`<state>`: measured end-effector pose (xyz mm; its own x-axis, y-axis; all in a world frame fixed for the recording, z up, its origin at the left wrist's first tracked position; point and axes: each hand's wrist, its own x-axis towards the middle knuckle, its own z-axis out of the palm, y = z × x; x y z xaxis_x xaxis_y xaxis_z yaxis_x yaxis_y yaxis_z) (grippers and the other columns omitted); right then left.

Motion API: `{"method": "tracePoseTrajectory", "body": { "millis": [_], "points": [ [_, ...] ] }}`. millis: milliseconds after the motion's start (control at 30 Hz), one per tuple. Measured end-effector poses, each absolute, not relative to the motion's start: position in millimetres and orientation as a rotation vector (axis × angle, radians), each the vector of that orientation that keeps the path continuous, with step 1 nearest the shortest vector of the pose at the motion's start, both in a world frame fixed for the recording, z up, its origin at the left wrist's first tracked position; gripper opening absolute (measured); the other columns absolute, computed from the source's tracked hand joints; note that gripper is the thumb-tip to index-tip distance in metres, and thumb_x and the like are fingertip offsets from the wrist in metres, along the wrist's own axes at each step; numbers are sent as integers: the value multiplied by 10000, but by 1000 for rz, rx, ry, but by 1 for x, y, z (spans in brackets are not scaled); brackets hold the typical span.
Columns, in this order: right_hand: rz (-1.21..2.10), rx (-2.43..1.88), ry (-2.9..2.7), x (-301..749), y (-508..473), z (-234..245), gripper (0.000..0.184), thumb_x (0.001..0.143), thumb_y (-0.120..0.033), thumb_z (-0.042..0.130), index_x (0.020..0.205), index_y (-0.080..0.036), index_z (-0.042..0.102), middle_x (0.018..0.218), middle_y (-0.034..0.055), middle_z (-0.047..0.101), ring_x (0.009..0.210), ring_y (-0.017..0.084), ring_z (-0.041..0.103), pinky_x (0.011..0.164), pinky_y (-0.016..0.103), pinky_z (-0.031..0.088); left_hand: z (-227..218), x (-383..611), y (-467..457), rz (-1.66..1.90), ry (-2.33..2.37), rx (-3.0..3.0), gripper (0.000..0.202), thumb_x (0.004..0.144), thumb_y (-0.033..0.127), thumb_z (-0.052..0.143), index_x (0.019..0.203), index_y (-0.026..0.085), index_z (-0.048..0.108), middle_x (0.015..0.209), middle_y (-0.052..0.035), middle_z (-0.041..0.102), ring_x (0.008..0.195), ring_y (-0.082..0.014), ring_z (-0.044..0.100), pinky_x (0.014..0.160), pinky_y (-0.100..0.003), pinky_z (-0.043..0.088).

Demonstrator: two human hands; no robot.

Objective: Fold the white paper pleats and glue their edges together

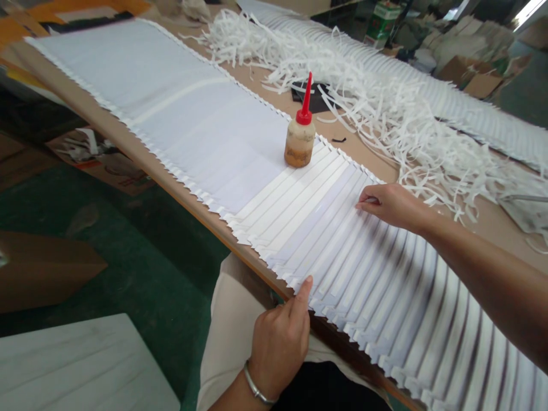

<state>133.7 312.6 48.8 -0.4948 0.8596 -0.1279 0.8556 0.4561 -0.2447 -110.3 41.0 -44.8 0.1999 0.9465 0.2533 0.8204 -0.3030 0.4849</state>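
Note:
A long white pleated sheet (205, 137) lies along the wooden table (377, 160). Its near part is folded into raised pleats, its far part lies flat. My left hand (280, 342), with a metal bangle on the wrist, is closed with the thumb pressed on the sheet's near edge. My right hand (391, 205) is closed in a pinch on a pleat at the sheet's far edge. A glue bottle (300, 134) with a red nozzle stands upright on the sheet, just beyond my hands.
A heap of white paper strips (385, 108) covers the table behind the sheet, with another pleated sheet (462, 103) beyond it. Cardboard boxes (43, 268) sit on the green floor at left. A white board (81, 365) lies at the bottom left.

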Motion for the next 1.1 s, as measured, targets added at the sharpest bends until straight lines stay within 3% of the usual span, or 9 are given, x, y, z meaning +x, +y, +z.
{"method": "tracePoseTrajectory", "body": {
  "millis": [400, 633, 900, 1100],
  "points": [
    [395, -1522, -2686, 149, 337, 44, 136, 912, -313, 636, 889, -214, 726, 876, 52, 780, 792, 205, 704, 749, 305, 466, -46, -113, 41, 771, 1681, 2242, 594, 1027, 62, 406, 1616, 121, 361, 963, -84, 797, 707, -212, 764, 663, -313, 639],
    [152, -1499, -2716, 171, 371, 37, 165, 905, -292, 582, 905, -199, 718, 920, 78, 782, 852, 235, 716, 808, 342, 444, -48, -113, 39, 822, 1671, 2211, 699, 1030, 63, 399, 1701, 179, 241, 901, -64, 787, 675, -195, 749, 650, -277, 629],
    [67, -1600, -2679, 176, 385, 29, 158, 896, -344, 585, 811, -212, 596, 826, 75, 712, 786, 233, 656, 751, 337, 397, -47, -115, 43, 846, 1653, 2219, 765, 1027, 50, 395, 1732, 197, 137, 966, -78, 803, 681, -197, 761, 633, -268, 633],
    [51, -1639, -2654, 178, 391, 24, 168, 902, -360, 593, 836, -207, 614, 863, 85, 731, 819, 239, 665, 769, 340, 402, -47, -114, 44, 860, 1628, 2228, 832, 1007, 32, 390, 1741, 216, 43, 1093, -95, 808, 729, -207, 782, 686, -291, 663]
  ]
}}
